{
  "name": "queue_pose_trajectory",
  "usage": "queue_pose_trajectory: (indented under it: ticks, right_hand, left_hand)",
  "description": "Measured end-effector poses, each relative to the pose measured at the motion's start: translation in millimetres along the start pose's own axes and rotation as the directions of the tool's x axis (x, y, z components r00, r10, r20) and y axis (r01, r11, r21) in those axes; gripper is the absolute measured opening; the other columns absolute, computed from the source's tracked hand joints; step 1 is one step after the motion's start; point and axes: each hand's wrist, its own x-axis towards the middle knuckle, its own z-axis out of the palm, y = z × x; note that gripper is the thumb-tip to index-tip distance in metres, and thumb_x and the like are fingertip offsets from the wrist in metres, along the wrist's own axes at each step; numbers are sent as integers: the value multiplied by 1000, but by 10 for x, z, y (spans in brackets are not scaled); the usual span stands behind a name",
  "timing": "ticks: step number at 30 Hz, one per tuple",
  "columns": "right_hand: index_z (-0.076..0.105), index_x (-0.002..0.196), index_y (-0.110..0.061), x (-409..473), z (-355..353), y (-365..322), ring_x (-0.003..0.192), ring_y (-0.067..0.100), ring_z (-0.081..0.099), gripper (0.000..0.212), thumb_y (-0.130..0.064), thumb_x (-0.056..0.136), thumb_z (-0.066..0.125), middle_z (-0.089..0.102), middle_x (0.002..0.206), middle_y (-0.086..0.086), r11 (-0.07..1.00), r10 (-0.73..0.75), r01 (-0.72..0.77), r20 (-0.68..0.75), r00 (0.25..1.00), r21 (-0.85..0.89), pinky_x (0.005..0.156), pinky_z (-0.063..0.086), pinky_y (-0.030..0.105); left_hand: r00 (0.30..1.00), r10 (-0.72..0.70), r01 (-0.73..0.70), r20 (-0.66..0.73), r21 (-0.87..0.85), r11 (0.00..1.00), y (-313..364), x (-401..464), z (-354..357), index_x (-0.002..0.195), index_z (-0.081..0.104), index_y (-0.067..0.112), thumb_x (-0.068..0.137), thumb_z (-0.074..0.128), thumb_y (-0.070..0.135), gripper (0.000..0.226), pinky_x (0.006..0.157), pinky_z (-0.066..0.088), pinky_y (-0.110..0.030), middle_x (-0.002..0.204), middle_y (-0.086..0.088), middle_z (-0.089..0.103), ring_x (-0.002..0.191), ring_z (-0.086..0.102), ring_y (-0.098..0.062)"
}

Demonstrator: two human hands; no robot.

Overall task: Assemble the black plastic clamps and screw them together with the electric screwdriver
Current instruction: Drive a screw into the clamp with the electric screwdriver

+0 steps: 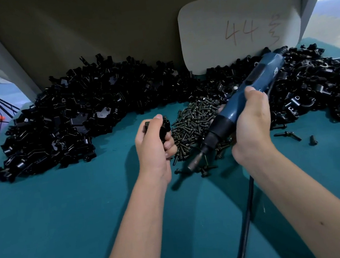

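We are holding a black clamp (163, 127) in our left hand (154, 146), fingers curled round it and thumb pressing on top, probably so the two halves are staying mated while the screw goes in; whether a screw is already seated we cannot tell. Our right hand (250, 126) is wrapping its fingers fully round the blue electric screwdriver (244, 101), tilting it so the bit (196, 161) is pointing down at the near fringe of the screw pile (196, 125), which is lying between our hands at mid-bench, likely to pick up the next screw. Its black cable (246, 224) is trailing toward the near edge. Loose clamp parts (74, 116) are heaping along the far edge from the left corner to the right, all within easy reach. The bench (70, 225) is wearing a teal covering; a pale card (238, 27) marked "44" is leaning against the drab back panel
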Motion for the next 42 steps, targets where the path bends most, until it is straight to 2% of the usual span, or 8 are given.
queue_pose_trajectory:
  ticks: [3,8,18,24,29,36,39,42]
  right_hand:
    - [46,110,-19,-1,-5,-46,60,21,59,18,-35,105,52,57,83,2,992,34,-42,70,997,117,55,54,37]
    - [40,134,-16,37,-33,-81,53,22,54,46,-28,100,70,64,94,10,990,39,-61,172,984,124,48,49,32]
    - [46,144,-27,10,-10,-6,87,27,78,73,3,87,79,64,115,14,993,-3,-17,177,984,115,80,64,41]
    - [52,140,-15,-11,18,-26,99,32,75,58,7,90,73,67,109,12,988,6,-37,201,980,151,92,62,45]
    - [58,102,-16,-41,32,-8,101,27,78,14,-10,98,70,74,84,-4,997,61,-68,150,987,46,92,55,40]
    - [62,103,-31,-84,74,-114,86,11,66,22,-47,93,74,68,90,-5,996,-86,89,104,991,-24,86,54,36]
    - [61,104,-29,-120,109,-197,80,4,63,26,-43,91,78,63,83,-19,973,-197,210,132,971,-92,78,56,25]
    - [56,100,-18,-133,127,-235,66,16,64,29,-31,92,81,61,76,-10,968,-206,227,176,963,-106,66,62,40]
  left_hand:
    - [998,-31,30,54,32,999,-16,-13,3,83,42,18,104,52,18,23,35,19,-19,62,-2,42,47,28,-10]
    - [996,-15,13,93,16,1000,-42,-27,38,82,39,19,104,49,18,25,36,19,-18,63,-3,41,48,26,-11]
    - [997,24,-28,75,53,998,-71,-31,61,80,40,18,103,51,17,26,38,18,-19,62,-2,39,48,25,-13]
    - [996,21,-25,84,49,998,-80,-32,54,79,41,19,103,52,17,27,38,19,-19,61,-1,40,48,25,-12]
    - [994,36,-41,99,51,998,-87,-25,43,80,42,19,100,54,20,23,38,21,-19,61,0,41,47,27,-11]
    - [992,47,-54,117,59,997,-98,-30,44,76,41,19,87,59,28,23,39,20,-20,62,-1,41,48,26,-12]
    - [993,47,-54,108,67,996,-100,-26,44,75,42,19,85,59,29,23,39,20,-20,61,-1,41,48,26,-12]
    - [994,46,-54,100,78,995,-104,-29,51,72,42,21,85,60,30,24,39,20,-19,61,-1,40,47,26,-12]
